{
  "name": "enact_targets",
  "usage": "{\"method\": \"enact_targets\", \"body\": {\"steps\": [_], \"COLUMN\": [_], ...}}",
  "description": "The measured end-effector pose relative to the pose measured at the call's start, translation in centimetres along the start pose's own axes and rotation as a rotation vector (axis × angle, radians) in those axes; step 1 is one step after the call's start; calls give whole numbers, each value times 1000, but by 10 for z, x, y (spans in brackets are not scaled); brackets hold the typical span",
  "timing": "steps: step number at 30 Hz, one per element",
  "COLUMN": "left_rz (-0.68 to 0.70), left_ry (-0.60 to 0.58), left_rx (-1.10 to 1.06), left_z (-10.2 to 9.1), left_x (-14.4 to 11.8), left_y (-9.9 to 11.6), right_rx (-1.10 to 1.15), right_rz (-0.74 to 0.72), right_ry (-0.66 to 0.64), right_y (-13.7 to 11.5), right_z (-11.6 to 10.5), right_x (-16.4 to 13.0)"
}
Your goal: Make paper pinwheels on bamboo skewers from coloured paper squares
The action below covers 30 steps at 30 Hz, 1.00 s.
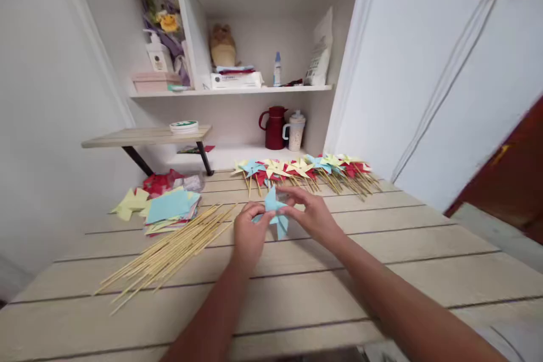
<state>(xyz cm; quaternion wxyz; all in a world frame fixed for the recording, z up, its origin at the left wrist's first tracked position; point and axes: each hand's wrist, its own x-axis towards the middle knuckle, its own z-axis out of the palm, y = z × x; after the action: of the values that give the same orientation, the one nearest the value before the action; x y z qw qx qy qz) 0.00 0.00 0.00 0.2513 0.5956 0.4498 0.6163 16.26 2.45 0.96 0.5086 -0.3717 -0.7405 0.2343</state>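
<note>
Blue paper pinwheel: pinched between left hand and right hand, above wooden table. Fingertips of both are closed on its folded centre. Bamboo skewers are laid well left.

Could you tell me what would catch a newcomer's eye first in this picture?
Most likely the light blue paper pinwheel at the centre of the wooden table, held between the left hand and the right hand. Behind it, a row of finished pinwheels in red, yellow and blue lines the table's far edge. To the left lie a fan of bamboo sticks and a stack of coloured paper squares.
</note>
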Motion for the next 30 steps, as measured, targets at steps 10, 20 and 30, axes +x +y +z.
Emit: {"method": "enact_targets", "body": {"steps": [10, 20, 30], "left_rz": [47, 116, 146], "left_ry": [41, 75, 101], "left_rx": [20, 32, 37], "left_z": [-1, 0, -1], "left_x": [-2, -3, -3], "left_y": [-3, -6, -6], "right_rx": [-91, -176, -228], "right_rz": [-68, -134, -154], "right_ry": [10, -6, 16], "right_y": [-4, -6, 1], "right_z": [1, 3, 9], "right_x": [1, 2, -1]}}
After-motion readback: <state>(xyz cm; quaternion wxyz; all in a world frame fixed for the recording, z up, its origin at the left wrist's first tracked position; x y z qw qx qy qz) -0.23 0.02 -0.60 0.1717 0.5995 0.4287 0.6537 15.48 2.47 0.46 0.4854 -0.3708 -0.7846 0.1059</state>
